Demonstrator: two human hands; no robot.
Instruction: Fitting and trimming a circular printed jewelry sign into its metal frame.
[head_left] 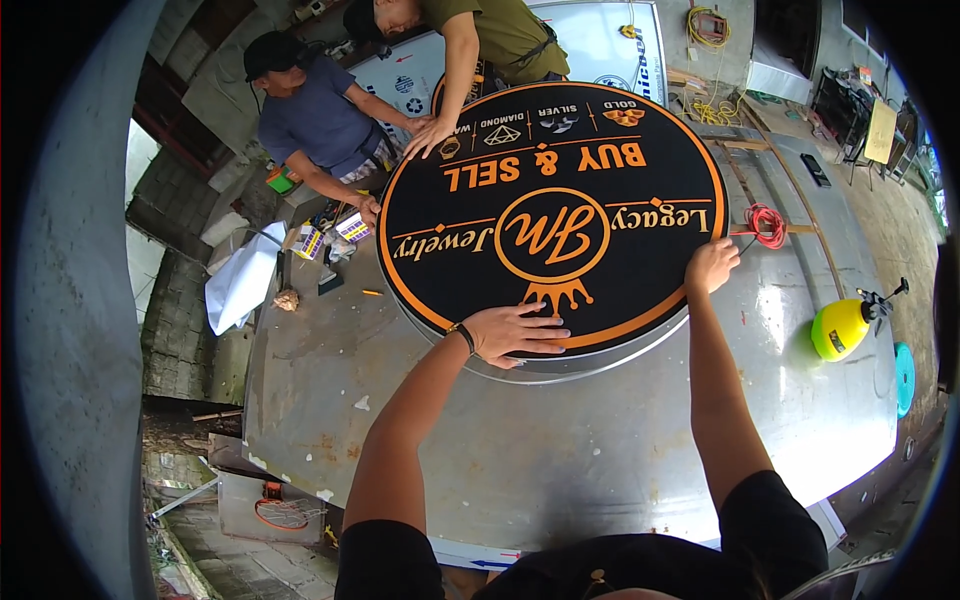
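Observation:
A large round sign (pixel 560 295), black with an orange border and orange and white lettering, lies face up on a grey metal table, its design upside down to me. My left hand (pixel 515 335) rests flat on its near edge beside an orange crown, fingers spread. At the sign's right edge, my right hand (pixel 710 267) holds the rim, fingers curled on its outer side. Across from me, a person in a green shirt (pixel 500 40) has a hand (pixel 430 135) on the sign's far left edge. Another person in a dark blue shirt (pixel 320 120) also touches that side.
The metal table (pixel 440 440) carries a coiled red cable (pixel 766 227) and a yellow spray bottle (pixel 838 328) at the right. Small boxes (pixel 350 228), a white sheet (pixel 245 280) and a pencil (pixel 372 292) lie at the left. A dark phone-like object (pixel 815 170) sits far right.

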